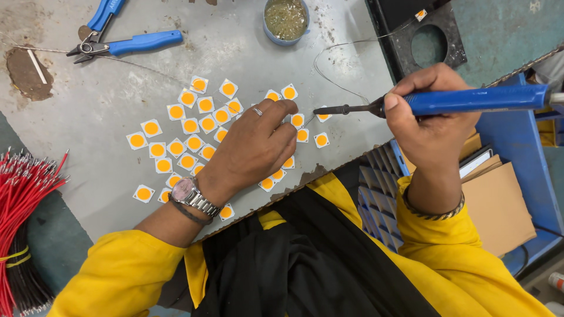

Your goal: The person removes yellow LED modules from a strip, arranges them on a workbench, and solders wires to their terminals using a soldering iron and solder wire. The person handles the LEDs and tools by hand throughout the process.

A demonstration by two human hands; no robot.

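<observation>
The fingers (395,104) of the right hand (426,120) are clenched around the blue handle of a soldering iron (470,100), which is held almost level, with its dark tip (320,110) pointed left. The tip is brought down just beside a small white square chip with an orange disc (322,116) at the right edge of the cluster.

The fingers (281,111) of the left hand (252,149) are curled loosely and pressed down onto the scattered LED chips (188,126), the fingertips resting on or against the pieces near the iron's tip; whether one chip is pinched there cannot be told. A ring is worn on one finger, and a metal wristwatch (187,192) is seen on the wrist.

The chips are spread flat over the grey counter (117,100), many touching one another. A thin wire (335,79) is looped on the counter above the iron's tip. Further back, a round tin of brassy wool (285,19) is set, and blue-handled pliers (117,42) are laid at the far left. A bundle of red wires (20,194) is lying at the left edge.
</observation>
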